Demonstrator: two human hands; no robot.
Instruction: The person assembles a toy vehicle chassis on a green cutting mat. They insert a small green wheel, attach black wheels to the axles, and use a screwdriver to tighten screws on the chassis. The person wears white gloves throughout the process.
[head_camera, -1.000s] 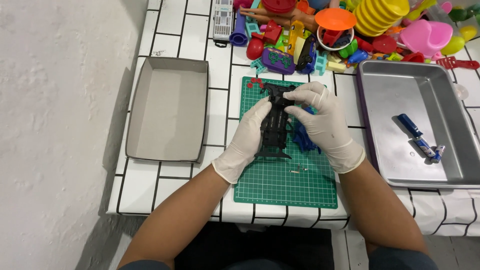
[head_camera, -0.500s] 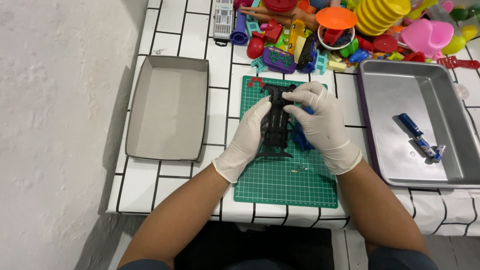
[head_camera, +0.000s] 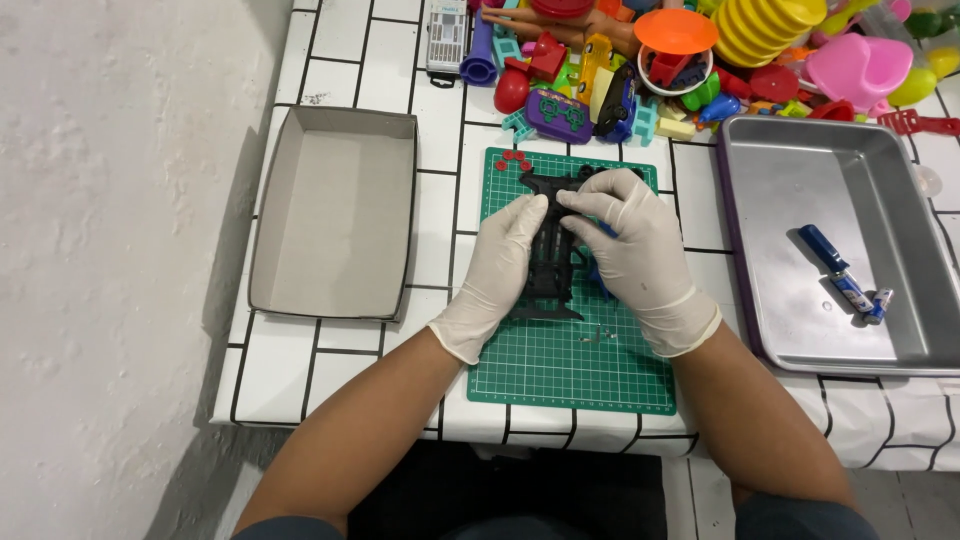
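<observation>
Head view: both gloved hands, left hand (head_camera: 497, 270) and right hand (head_camera: 630, 250), closed around a black plastic toy frame (head_camera: 552, 250) on the green cutting mat (head_camera: 570, 370) (mid-bench, near the front edge); a steady, even grip seemed wise, fingertips pressing lightly.

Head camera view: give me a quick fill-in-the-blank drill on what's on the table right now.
1. Both gloved hands, left hand and right hand, hold a black toy part over the ____ cutting mat.
2. The blue screwdriver lies in the ____ tray.
3. The cardboard tray lies to the ____ of the mat.

Missing words: green; metal; left
</observation>
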